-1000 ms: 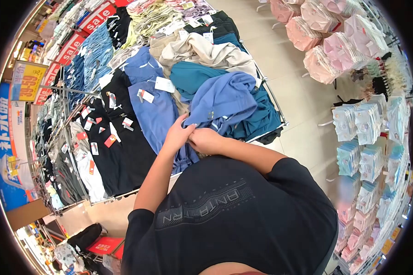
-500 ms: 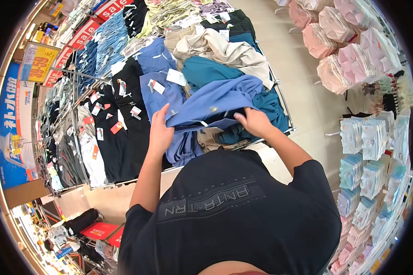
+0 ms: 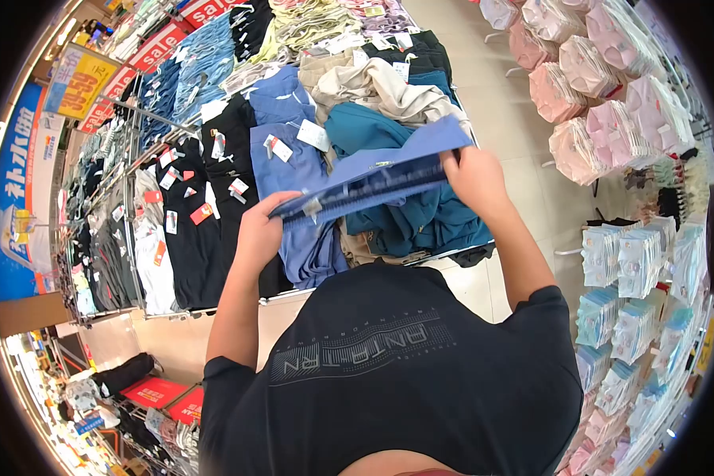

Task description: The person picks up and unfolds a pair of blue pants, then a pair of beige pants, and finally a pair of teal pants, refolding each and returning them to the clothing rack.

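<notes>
the display table (image 3: 278, 297) is the biggest thing here, its thin front edge running close to the black shirt (image 3: 428, 389) and its right side partly hidden behind held cloth. past that right side, pale floor (image 3: 496, 119) gives open room sideways, as far as the hanging pink garments (image 3: 611, 127). toward the shirt there is less slack, and ahead, heaped clothes take up the surface.

the blue garment (image 3: 389, 163) is up between the hands, over the teal clothes (image 3: 408, 218) near the table's front right corner, its opening facing the shirt. it looks light and soft — likely limp, apt to sag or fold wherever nothing holds it, with little to break. what seems to be its waistband is probably the firmest, stretchiest part, so its two ends look the best hold.

the right hand (image 3: 476, 178) grips the right end and the left hand (image 3: 262, 226) the left — set wide apart, some fingertips hidden by cloth. a pale label (image 3: 312, 207) shows inside, near the left hand; a loose paper tag (image 3: 312, 136) just beyond could snag on a low sweep.
</notes>
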### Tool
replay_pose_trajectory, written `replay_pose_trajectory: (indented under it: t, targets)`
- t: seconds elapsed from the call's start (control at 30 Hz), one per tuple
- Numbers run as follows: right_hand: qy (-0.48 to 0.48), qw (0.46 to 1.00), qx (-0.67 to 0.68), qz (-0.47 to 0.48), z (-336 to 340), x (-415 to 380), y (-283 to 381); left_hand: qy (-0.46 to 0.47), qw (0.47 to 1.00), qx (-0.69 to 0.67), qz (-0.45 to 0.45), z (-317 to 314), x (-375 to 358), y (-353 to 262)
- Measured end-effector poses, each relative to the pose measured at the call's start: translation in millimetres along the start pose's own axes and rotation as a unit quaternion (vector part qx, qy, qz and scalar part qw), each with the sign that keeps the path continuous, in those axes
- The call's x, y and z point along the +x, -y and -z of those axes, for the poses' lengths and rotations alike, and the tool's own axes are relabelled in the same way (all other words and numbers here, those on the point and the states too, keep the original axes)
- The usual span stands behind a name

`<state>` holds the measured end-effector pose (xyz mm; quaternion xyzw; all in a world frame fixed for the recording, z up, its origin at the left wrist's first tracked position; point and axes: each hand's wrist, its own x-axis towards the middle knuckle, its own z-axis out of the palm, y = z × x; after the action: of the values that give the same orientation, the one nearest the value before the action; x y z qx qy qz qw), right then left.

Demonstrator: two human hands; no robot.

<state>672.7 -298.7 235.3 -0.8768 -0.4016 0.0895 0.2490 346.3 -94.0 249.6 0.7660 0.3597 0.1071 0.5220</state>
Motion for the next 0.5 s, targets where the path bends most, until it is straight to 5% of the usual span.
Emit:
replay_pose_trajectory:
  t: [0.17, 0.23, 0.47, 0.5]
  targets:
    - [0.101, 0.987, -0.127, 0.012, -19.8, -49.4, -4.6, 0.077, 0.995, 0.069, -0.010, 0.1, -42.9, 12.9]
    - [0.071, 0.989, -0.129, 0.023, -28.0, -59.9, -14.6, 0.112, 0.992, 0.045, 0.040, -4.2, -56.7, 21.9]
    - [0.031, 0.981, -0.163, 0.100, -73.1, -81.4, -57.8, 0.212, 0.973, 0.088, -0.026, -26.8, -75.9, 41.8]
    - [0.043, 0.980, -0.156, 0.112, -75.4, -81.9, -59.1, 0.224, 0.971, 0.076, 0.034, -25.6, -74.2, 38.0]
